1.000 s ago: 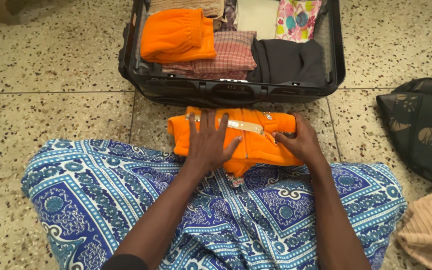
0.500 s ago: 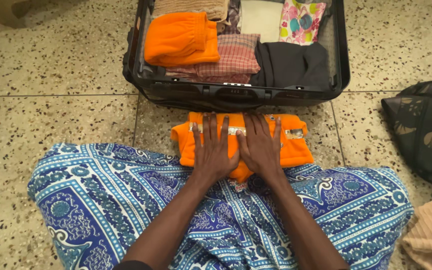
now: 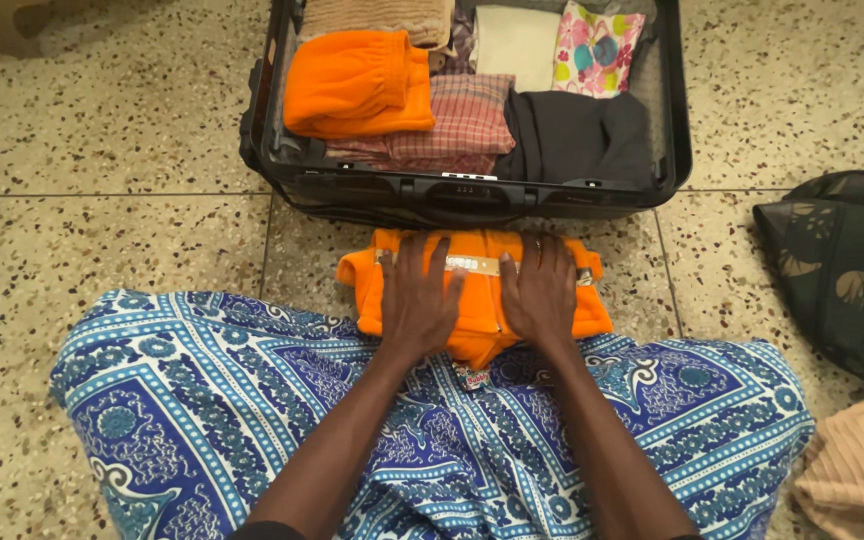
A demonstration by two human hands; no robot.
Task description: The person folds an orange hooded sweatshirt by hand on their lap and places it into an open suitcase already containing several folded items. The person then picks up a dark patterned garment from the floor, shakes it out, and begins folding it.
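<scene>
Both hands have slid slightly apart on the folded orange garment [image 3: 479,300] since half a second ago.
Left hand [image 3: 418,298] and right hand [image 3: 542,292] press flat, fingers spread, grasping nothing; garment lies on the floor [image 3: 102,230] between the open suitcase [image 3: 467,195] and the blue patterned skirt [image 3: 252,400].

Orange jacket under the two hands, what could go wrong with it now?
The orange jacket is folded, with the left hand and right hand flat on top. Lifted loosely, it might unfold. Its front edge lies on the bare floor, so it could pick up dust. The suitcase looks nearly full, so squeezing it in may rumple things.
</scene>
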